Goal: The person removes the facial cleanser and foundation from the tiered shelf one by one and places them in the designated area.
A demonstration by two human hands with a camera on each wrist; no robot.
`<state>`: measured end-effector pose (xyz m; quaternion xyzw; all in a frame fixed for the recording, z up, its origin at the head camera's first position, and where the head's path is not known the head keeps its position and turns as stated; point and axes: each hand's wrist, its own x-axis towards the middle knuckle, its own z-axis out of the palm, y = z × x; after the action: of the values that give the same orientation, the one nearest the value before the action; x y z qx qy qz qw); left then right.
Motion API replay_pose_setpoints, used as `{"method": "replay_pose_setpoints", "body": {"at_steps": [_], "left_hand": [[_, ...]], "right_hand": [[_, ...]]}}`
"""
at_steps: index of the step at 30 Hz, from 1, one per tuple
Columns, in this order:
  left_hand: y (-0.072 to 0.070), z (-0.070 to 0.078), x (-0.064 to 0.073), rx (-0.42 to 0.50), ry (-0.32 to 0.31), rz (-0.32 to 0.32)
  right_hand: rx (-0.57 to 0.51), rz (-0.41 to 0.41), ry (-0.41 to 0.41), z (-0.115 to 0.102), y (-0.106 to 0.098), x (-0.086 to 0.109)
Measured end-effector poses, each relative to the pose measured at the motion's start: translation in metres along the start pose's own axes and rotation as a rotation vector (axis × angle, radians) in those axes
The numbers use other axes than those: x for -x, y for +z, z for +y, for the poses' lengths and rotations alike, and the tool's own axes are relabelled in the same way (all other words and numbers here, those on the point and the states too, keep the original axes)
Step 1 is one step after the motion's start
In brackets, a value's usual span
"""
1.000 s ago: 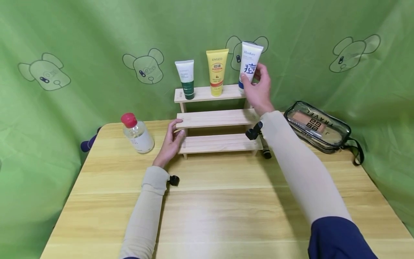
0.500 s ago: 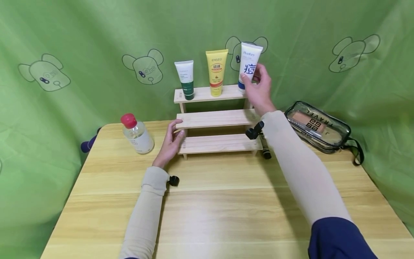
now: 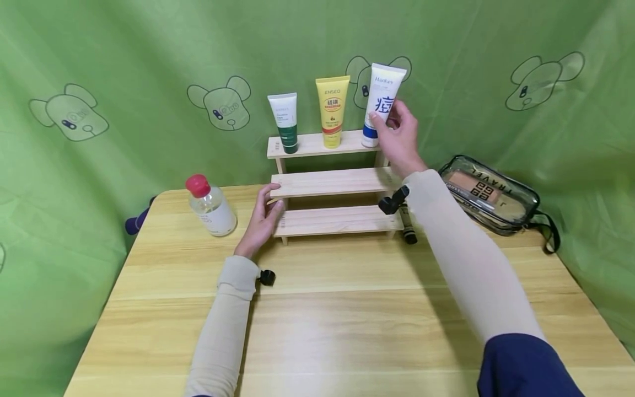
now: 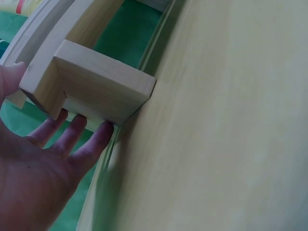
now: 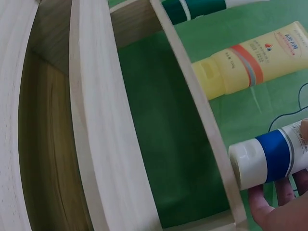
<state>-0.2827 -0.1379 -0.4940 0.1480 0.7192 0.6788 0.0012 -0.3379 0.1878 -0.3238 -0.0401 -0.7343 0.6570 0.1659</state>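
My right hand (image 3: 401, 138) holds a white and blue squeeze tube (image 3: 384, 88) between thumb and fingers, cap down and leaning slightly. In the right wrist view its white cap (image 5: 248, 163) is at the edge of the top tier. On that tier of the wooden step shelf (image 3: 342, 220), a yellow tube (image 3: 332, 110) and a white and green tube (image 3: 284, 122) stand on their caps. My left hand (image 3: 259, 223) touches the shelf's left end. In the left wrist view its fingertips (image 4: 103, 130) rest against a side panel, fingers fairly straight, with the thumb by a plank end.
A clear bottle with a red cap (image 3: 212, 207) stands left of the shelf. To the right lie a transparent travel pouch (image 3: 488, 193) and a small dark tube (image 3: 408, 229). A green curtain (image 3: 149, 44) hangs behind the wooden table (image 3: 317, 331).
My right hand has shifted the white and blue tube slightly, and more of its lower end shows. My left hand has stayed at the shelf's left end.
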Motion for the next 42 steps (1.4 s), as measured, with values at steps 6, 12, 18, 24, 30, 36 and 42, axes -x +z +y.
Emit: {"method": "replay_pose_setpoints", "body": {"at_steps": [6, 12, 18, 24, 30, 36, 42], "left_hand": [[0.001, 0.0, 0.001, 0.002, -0.002, -0.001], [0.001, 0.001, 0.001, -0.003, -0.006, 0.002], [0.001, 0.001, 0.001, -0.005, -0.003, 0.002], [0.001, 0.001, 0.0, 0.001, -0.005, -0.004], [0.0, 0.0, 0.0, -0.003, -0.004, 0.0], [0.001, -0.001, -0.001, 0.007, 0.005, -0.004], [0.001, 0.0, 0.001, 0.01, -0.001, 0.002]], "right_hand": [[-0.002, -0.017, -0.022, -0.008, -0.004, 0.005], [-0.007, -0.021, -0.053, -0.014, -0.011, 0.011], [0.003, -0.037, -0.091, -0.014, -0.02, 0.017], [0.114, -0.057, -0.156, -0.008, -0.034, 0.027], [0.188, -0.082, -0.174, -0.003, -0.049, 0.04], [0.24, -0.097, -0.178, 0.005, -0.065, 0.055], [0.271, -0.131, -0.176, 0.024, -0.082, 0.068]]}}
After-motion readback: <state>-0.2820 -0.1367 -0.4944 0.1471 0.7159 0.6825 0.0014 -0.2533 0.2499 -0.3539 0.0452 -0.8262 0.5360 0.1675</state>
